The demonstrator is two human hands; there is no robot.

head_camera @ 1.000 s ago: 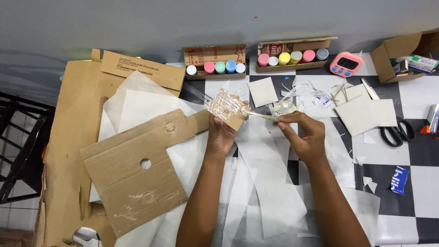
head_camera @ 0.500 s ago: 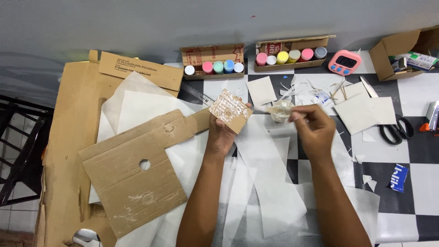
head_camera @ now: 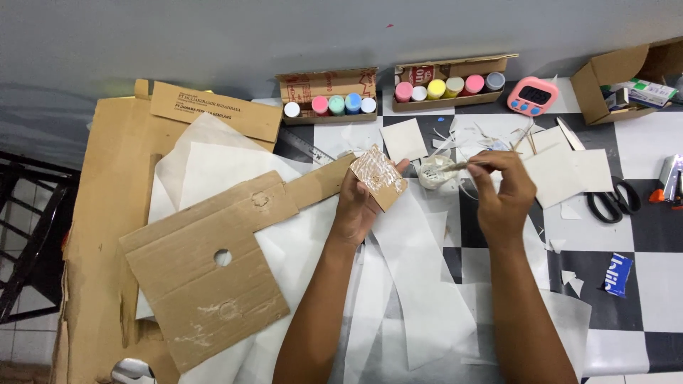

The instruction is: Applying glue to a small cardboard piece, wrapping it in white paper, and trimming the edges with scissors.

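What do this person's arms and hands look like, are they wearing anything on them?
Both forearms are bare to the bottom edge of the picture: no sleeves show. The left hand and right hand wear no gloves, and no watch, bracelet or ring can be seen.

A plain grey wall (head_camera: 213,35) runs along the far side, matt and evenly lit, with one tiny red speck high up. Against it stands the desk (head_camera: 662,284), its top covered in large black and white checks. To the left, a black frame of bars (head_camera: 28,235), perhaps a chair or rack, stands on a floor of pale tiles (head_camera: 21,341). Light is soft, with faint shadows.
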